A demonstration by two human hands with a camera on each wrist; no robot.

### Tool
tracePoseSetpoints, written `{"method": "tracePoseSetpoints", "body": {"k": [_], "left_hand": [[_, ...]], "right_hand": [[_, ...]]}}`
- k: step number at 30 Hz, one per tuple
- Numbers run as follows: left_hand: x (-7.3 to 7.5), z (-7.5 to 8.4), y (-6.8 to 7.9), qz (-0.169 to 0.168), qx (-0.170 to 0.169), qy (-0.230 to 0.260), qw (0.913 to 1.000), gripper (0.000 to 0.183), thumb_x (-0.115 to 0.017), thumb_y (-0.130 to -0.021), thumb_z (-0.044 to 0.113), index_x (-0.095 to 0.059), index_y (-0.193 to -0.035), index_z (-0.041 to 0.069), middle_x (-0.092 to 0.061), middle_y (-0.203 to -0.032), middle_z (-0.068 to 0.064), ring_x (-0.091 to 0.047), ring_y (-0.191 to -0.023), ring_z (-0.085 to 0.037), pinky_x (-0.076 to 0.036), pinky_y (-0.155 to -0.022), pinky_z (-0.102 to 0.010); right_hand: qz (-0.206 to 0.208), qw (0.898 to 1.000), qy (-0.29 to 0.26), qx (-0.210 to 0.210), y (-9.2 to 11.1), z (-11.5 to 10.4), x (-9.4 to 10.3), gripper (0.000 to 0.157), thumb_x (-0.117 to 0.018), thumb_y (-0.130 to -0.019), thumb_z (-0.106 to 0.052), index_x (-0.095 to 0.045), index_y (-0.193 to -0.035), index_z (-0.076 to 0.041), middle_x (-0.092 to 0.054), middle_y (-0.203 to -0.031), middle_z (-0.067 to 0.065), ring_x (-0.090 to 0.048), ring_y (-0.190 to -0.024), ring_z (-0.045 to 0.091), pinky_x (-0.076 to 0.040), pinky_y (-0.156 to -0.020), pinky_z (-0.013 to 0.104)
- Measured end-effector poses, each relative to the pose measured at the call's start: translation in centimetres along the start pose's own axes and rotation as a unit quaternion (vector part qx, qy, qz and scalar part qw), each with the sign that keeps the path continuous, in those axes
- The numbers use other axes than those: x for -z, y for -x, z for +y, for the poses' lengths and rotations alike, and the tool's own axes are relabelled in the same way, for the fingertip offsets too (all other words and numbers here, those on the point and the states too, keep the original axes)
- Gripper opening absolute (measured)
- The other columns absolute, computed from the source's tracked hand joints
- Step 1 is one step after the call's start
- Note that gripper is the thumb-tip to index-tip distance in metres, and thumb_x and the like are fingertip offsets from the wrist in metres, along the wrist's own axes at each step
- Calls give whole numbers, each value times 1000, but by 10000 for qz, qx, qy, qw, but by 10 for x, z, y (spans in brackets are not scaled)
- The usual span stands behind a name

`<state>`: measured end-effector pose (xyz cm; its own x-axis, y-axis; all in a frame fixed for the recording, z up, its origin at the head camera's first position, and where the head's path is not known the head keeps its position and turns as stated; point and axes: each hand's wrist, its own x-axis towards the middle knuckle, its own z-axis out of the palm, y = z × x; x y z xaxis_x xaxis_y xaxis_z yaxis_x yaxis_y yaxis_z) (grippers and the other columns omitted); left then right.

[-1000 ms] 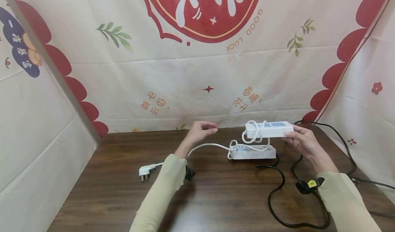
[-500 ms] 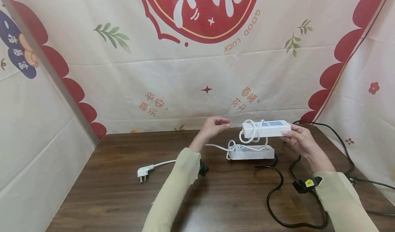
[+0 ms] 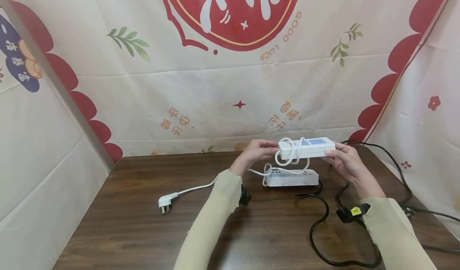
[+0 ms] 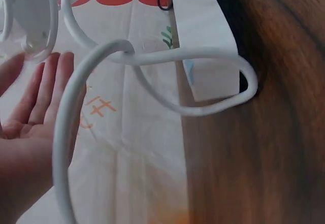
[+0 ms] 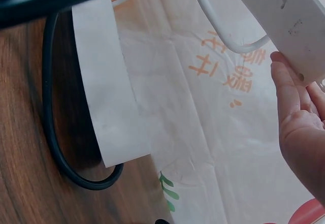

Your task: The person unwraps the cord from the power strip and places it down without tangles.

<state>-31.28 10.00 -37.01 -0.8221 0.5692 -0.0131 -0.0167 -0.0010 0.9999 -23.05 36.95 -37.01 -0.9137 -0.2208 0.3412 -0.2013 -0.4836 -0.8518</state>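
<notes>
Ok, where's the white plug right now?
In the head view the white plug lies on the table at the left, at the end of its white cord, well away from both hands and the power strips.

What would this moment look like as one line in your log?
left hand: touches raised white plastic power strip | right hand: holds its other end | second white power strip: on brown wooden table
</notes>
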Motion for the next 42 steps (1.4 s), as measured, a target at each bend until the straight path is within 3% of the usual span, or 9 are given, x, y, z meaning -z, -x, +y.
{"method": "tracePoseSetpoints", "body": {"k": [5,8,11,13,17,24,35,42], "left_hand": [[3,-5,5,-69,190,314,9993,30,-53,-92,9,-56,-118,-6,-62,-108,-22,-56,-105,-36,-45,-89,-39],[3,-8,7,-317,296,110,9990,29,-51,-92,6,-55,-118,-8,-61,-108,-23,-55,-107,-38,-44,-89,-39],[2,-12,8,-730,395,-268,9962,28,-48,-92,2,-55,-116,-10,-61,-107,-25,-59,-101,-33,-46,-87,-36],[1,-13,8,-968,417,-652,9923,26,-50,-91,1,-56,-113,-10,-63,-105,-23,-63,-92,-23,-48,-83,-32],[0,-12,11,-1260,303,-1441,9810,23,-60,-86,7,-63,-105,-5,-68,-95,-13,-56,-74,-7,-48,-76,-27],[-2,-11,16,-1497,-3,-2138,9653,19,-68,-80,9,-68,-98,1,-70,-82,-4,-62,-74,-9,-48,-81,-37],[12,-10,22,-832,-302,-2968,9508,14,-72,-78,16,-73,-90,9,-69,-83,4,-56,-71,-6,-45,-65,-19],[28,-12,28,-309,-436,-2857,9568,14,-73,-78,18,-73,-88,10,-70,-86,1,-57,-78,-6,-45,-69,-21]], "right_hand": [[-109,9997,-191,64,-2,-1,-1,37,-39,-86,16,-64,-108,1,-65,-104,13,-63,-93,18,-50,-79,29],[-133,9994,-305,75,-2,-1,0,38,-38,-86,17,-63,-109,1,-65,-105,14,-63,-93,19,-49,-79,30],[-125,9994,-329,61,-1,0,1,38,-38,-86,16,-64,-108,1,-65,-104,13,-63,-93,19,-50,-79,29],[-122,9993,-338,51,-1,0,1,37,-38,-86,16,-64,-108,1,-65,-104,13,-63,-93,19,-49,-79,29],[-89,9993,-368,46,-2,1,0,36,-39,-86,16,-64,-108,1,-65,-103,14,-63,-93,19,-50,-78,29],[-40,9992,-389,50,-1,2,2,36,-39,-86,15,-64,-108,1,-65,-103,14,-64,-92,19,-50,-78,29],[61,9995,-320,6,4,0,3,35,-40,-86,15,-64,-107,1,-66,-101,13,-64,-91,19,-50,-78,29],[-21,9992,-394,-11,7,2,10,36,-39,-86,16,-64,-107,1,-66,-101,13,-64,-92,18,-50,-79,29]]}}
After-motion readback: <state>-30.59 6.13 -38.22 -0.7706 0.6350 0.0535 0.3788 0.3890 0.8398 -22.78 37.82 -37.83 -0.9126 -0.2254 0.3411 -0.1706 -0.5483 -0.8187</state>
